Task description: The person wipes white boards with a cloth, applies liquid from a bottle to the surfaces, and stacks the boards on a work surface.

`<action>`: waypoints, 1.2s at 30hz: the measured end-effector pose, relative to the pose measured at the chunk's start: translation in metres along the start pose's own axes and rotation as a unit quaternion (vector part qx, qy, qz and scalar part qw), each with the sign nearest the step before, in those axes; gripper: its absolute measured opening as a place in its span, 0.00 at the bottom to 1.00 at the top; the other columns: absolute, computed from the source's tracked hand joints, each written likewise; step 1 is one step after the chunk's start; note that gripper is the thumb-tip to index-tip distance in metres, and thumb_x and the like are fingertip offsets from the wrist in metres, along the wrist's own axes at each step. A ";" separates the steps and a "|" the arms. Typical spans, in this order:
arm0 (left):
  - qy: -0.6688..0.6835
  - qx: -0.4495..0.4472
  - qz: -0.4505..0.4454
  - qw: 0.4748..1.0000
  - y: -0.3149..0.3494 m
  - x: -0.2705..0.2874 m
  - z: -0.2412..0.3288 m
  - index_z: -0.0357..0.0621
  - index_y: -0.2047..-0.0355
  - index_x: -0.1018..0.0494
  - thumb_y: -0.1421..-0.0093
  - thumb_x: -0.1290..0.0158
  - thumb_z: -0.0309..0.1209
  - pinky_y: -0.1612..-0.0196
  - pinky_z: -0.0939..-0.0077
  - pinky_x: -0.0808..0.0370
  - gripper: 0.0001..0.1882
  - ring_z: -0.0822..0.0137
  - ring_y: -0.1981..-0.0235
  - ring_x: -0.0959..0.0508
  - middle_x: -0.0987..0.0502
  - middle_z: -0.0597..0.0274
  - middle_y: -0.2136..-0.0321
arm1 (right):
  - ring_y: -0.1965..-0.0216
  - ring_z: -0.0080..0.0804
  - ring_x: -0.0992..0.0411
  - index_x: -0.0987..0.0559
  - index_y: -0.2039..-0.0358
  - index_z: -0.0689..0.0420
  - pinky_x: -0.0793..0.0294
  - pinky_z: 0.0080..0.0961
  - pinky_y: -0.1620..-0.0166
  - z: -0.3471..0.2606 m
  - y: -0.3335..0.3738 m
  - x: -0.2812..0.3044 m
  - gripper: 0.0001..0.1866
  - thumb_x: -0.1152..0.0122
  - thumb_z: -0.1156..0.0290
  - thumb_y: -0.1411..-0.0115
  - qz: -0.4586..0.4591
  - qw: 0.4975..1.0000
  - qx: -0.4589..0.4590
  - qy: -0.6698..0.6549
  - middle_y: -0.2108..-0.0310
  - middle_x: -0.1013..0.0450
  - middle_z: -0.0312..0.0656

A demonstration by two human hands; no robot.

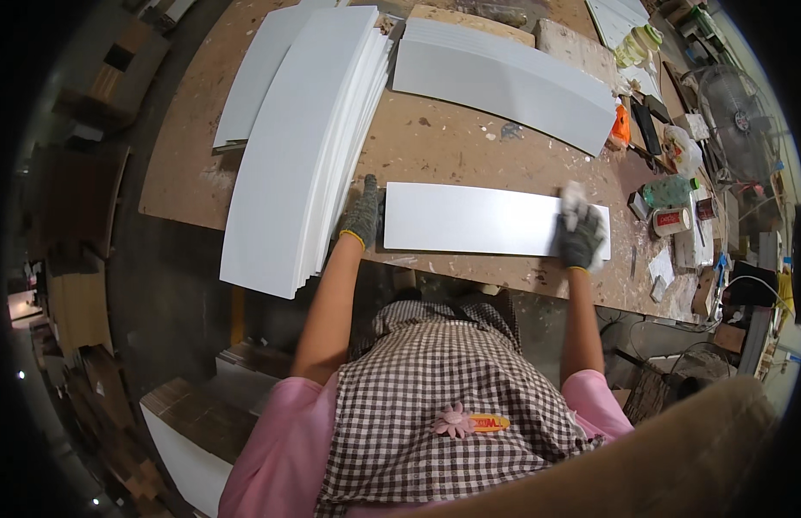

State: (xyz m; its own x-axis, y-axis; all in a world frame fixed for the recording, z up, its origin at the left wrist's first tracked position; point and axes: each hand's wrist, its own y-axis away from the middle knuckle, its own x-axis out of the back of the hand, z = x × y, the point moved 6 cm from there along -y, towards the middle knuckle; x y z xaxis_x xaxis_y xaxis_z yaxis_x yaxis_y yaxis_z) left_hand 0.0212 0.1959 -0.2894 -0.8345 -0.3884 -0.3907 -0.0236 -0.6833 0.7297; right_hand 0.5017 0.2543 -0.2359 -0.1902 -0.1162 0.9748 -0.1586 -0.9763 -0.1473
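Note:
A white rectangular board (469,217) lies flat along the near edge of the worktable. On its right end rests my right hand (578,243), in a dark grey glove, closed on a whitish rag (575,200) that is slightly blurred. My left hand (362,214), gloved in grey with a yellow cuff, stands beside the board's left end. Its fingers point away from me, stretched out, and it holds nothing. Just left of it rises a tall stack of white boards (305,147). Another overlapped stack of pale boards (504,78) lies beyond the single board.
The brown worktable (452,138) is spotted with paint. Along its right side are a green-capped bottle (668,190), a cup (671,222), an orange bottle (621,126) and a jar (638,45). A fan (735,112) stands past the right edge. More boards (189,423) sit low at left.

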 end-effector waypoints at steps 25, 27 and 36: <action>-0.073 -0.086 0.068 0.991 0.004 -0.023 0.003 0.39 0.48 0.30 0.35 0.63 0.57 0.48 0.72 0.32 0.34 0.63 0.53 0.26 0.24 0.59 0.53 | 0.47 0.42 0.30 0.27 0.45 0.54 0.33 0.32 0.44 0.017 -0.079 0.117 0.27 0.37 0.58 0.45 0.045 0.822 -0.007 -0.568 0.51 0.27 0.50; -0.069 -0.104 0.054 0.991 -0.003 0.001 0.000 0.40 0.49 0.29 0.35 0.61 0.57 0.48 0.71 0.31 0.32 0.63 0.54 0.26 0.24 0.59 0.53 | 0.49 0.43 0.29 0.25 0.49 0.57 0.33 0.34 0.44 0.070 -0.066 0.079 0.25 0.37 0.61 0.46 0.029 0.857 -0.037 -0.513 0.52 0.26 0.50; -0.066 -0.102 0.099 0.988 0.003 -0.007 0.010 0.41 0.49 0.29 0.36 0.57 0.55 0.49 0.69 0.29 0.30 0.62 0.55 0.25 0.24 0.58 0.54 | 0.44 0.46 0.36 0.29 0.42 0.43 0.41 0.39 0.40 0.391 0.048 -0.110 0.30 0.49 0.46 0.43 0.011 0.936 -0.350 0.038 0.44 0.33 0.52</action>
State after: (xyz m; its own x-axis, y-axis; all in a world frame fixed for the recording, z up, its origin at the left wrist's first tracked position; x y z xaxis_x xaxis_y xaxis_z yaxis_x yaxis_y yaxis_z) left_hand 0.0214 0.2030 -0.2791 -0.8763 -0.4521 -0.1665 0.2468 -0.7180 0.6508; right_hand 0.8936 0.1486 -0.2847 -0.2646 -0.0957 0.9596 -0.7448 -0.6118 -0.2664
